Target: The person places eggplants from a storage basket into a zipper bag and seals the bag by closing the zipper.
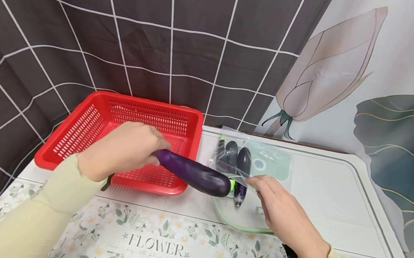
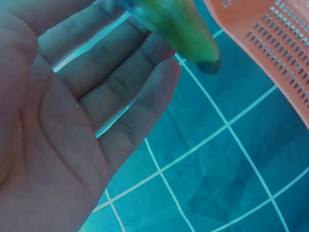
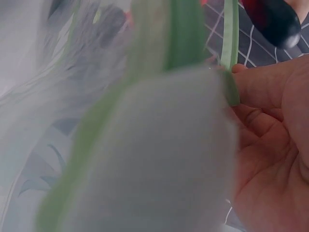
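Note:
My left hand (image 1: 124, 148) holds a long purple eggplant (image 1: 196, 174) by its stem end, fingers extended along it in the left wrist view. The green stem (image 2: 193, 36) sticks out past the fingertips there. The eggplant's round end points right, close to the mouth of a clear zip bag (image 1: 230, 224) with a green edge. Inside the bag lie several dark eggplants (image 1: 244, 161), one with its stem end toward the front. With thumb and fingers, my right hand (image 1: 279, 209) pinches the bag's green rim (image 3: 231, 87).
A red slotted basket (image 1: 146, 103) stands to the left, under my left forearm. Below both arms runs a floral mat (image 1: 157, 246) printed FLOWER on the white table (image 1: 327, 187). Behind rises a dark gridded curtain (image 1: 194, 55), with a flower-patterned white one (image 1: 337, 117) on the right.

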Motion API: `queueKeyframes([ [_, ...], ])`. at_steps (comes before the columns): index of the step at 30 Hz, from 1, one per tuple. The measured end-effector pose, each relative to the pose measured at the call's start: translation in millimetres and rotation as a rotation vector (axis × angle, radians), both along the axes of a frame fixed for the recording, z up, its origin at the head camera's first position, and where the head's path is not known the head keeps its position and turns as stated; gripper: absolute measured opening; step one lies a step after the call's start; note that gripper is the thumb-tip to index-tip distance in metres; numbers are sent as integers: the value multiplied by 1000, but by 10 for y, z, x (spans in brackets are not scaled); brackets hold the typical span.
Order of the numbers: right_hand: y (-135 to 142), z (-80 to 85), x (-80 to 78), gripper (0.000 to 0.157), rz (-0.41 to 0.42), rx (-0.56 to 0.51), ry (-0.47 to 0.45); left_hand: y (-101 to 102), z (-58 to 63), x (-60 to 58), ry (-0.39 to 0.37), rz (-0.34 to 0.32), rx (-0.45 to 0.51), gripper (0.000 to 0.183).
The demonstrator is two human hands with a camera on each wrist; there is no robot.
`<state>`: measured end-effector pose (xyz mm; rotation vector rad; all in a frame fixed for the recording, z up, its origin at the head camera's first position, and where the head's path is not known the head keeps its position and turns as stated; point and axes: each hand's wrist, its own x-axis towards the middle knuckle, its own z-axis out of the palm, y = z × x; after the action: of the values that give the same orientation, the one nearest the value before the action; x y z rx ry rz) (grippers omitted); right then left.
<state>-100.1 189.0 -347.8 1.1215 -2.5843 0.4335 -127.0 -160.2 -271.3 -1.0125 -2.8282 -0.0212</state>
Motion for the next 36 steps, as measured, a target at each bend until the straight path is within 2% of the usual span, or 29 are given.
queueKeyframes([
  [5, -3, -1, -4, 45, -4, -2, -4, 64, 9, 54, 22, -29, -20, 30],
  [11, -4, -7, -9, 45, -4, -8, 1, 137, 2, 110, 16, -28, -31, 34],
  [17, -1, 0, 0, 33, -4, -1, -9, 217, -16, 170, 37, -43, -33, 34],
  [21, 1, 1, 5, 32, -7, 3, -13, 270, -24, 218, 56, -56, -38, 32],
  [32, -12, 16, -9, 44, -7, -3, -14, 395, -93, 301, 181, -124, 23, 20],
  [36, -23, 18, -19, 29, 2, -17, 9, 453, -125, 344, 222, -130, 38, 22],
])
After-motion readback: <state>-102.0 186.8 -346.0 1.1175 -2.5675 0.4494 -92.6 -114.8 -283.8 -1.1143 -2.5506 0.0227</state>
